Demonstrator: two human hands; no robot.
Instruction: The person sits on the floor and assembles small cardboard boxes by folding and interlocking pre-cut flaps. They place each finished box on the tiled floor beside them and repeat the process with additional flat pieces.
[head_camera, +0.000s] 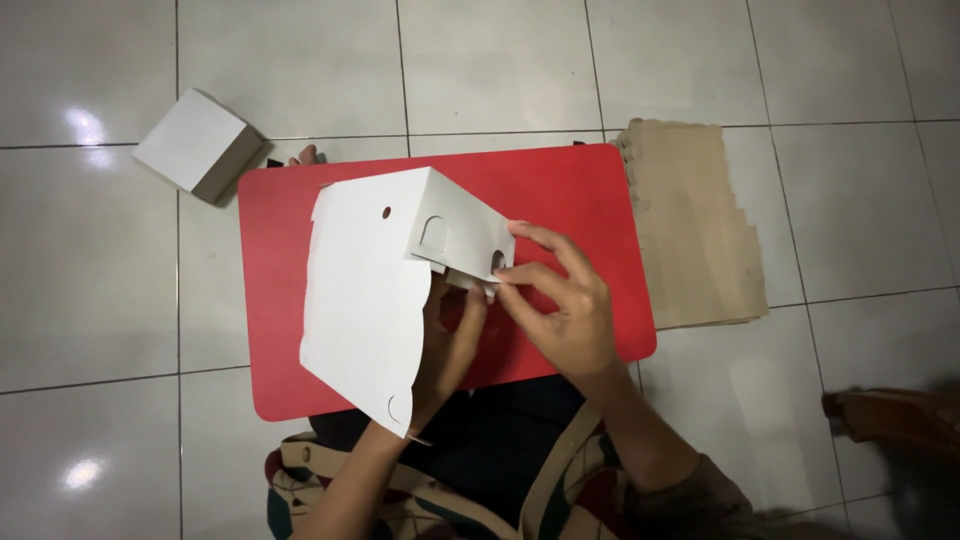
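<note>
Head view shows us working a half-folded white die-cut cardboard box (375, 290) over the red rectangular lap surface (560, 200). Our left hand (445, 345) props it up from underneath, while our right hand (560, 300) pinches a small end flap. Nothing's inside yet. One finished white box (198, 143) sits on the tiled floor (90, 280), with brown flat blanks (690, 225) stacked to our right.

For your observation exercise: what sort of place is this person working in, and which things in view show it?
Probably a home floor used for folding boxes: a low red table on pale floor tiles, a stack of flat brown cardboard, and one finished white box.
</note>
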